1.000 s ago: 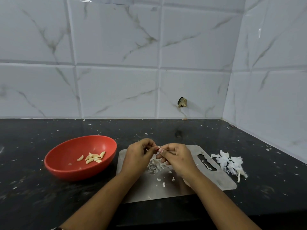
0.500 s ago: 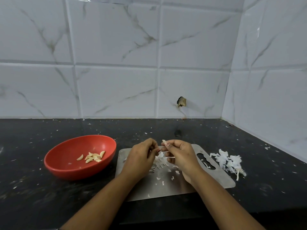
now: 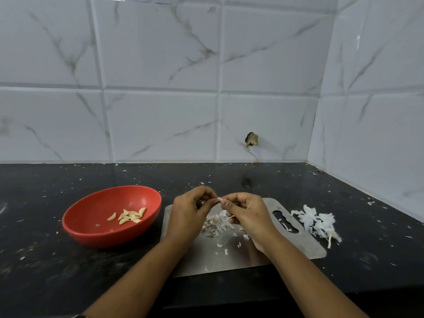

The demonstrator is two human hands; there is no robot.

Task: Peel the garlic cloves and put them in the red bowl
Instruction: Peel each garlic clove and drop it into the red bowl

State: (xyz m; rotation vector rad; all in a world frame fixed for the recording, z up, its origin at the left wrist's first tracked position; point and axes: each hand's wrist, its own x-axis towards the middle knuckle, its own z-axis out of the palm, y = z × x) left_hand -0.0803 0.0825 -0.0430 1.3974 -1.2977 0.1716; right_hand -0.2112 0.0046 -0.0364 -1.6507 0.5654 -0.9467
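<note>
The red bowl sits at nine o'clock from the cutting board, close to the board's left edge. A small cluster of peeled cloves lies in the right half of the bowl, pale yellow and overlapping, so they are hard to count.

Above the middle of the board, both hands meet at the fingertips. The left hand and the right hand each have their fingers curled in, and together they pinch one garlic clove. Only a small pale tip of it shows between them. Whether skin is still on it cannot be told.

Under the hands, a loose scatter of peelings lies on the steel board. More flakes lie toward six o'clock. At three o'clock, just off the board by its handle slot, a heap of skins rests on the counter. The counter is black and speckled with tiny white scraps.

Behind it rises a tiled wall of white marble pattern, which turns a corner at the right. At twelve o'clock from the board there is a chipped hole in the tiles. The forearms cover the board's near edge, and both are cut off at the bottom of the view.
</note>
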